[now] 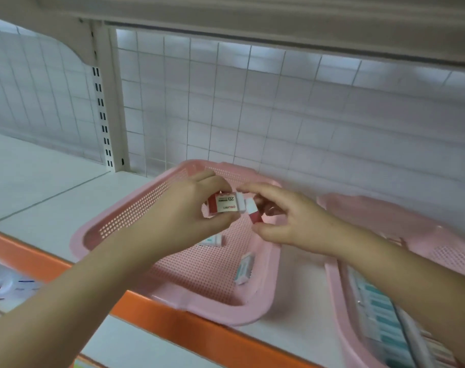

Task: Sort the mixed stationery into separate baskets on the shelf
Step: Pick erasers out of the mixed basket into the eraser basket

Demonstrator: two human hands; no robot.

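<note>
Over left pink basket (77, 240): both hands meet above its middle, the two erasers nearly touching.
Left hand (183, 208): fingers and thumb curled round the 2B eraser (226, 204), red-and-white sleeve, label up. Grip looks firm.
Right hand (289, 221): index and thumb pinch a second red eraser (254, 212), tilted, white end up. Contact partly hidden, so the hold looks light.
Inside the basket: two teal erasers (243, 268) on the mesh floor, below and toward the front-right of the hands. One is half hidden under the left hand.
Right of the basket: right pink basket (332, 274), just beside it, with a row of teal packs (380, 306).
In front of the basket: orange shelf lip (173, 322), the basket's front rim hanging over it.
Behind the basket: wire grid (226, 102).
Risk 1: sort error. Red erasers dropped here join teal ones, so types mix if the split is by colour or kind. Can't tell the intended rule.
Risk 2: the tilted eraser slips from the light pinch. Over the middle it lands inside, nearer the front rim it could bounce past the lip.
Risk 3: erasers knock together during a hand-off and one gets loose.
Risk 4: a forearm nudges the overhanging basket and it tips off the shelf.
</note>
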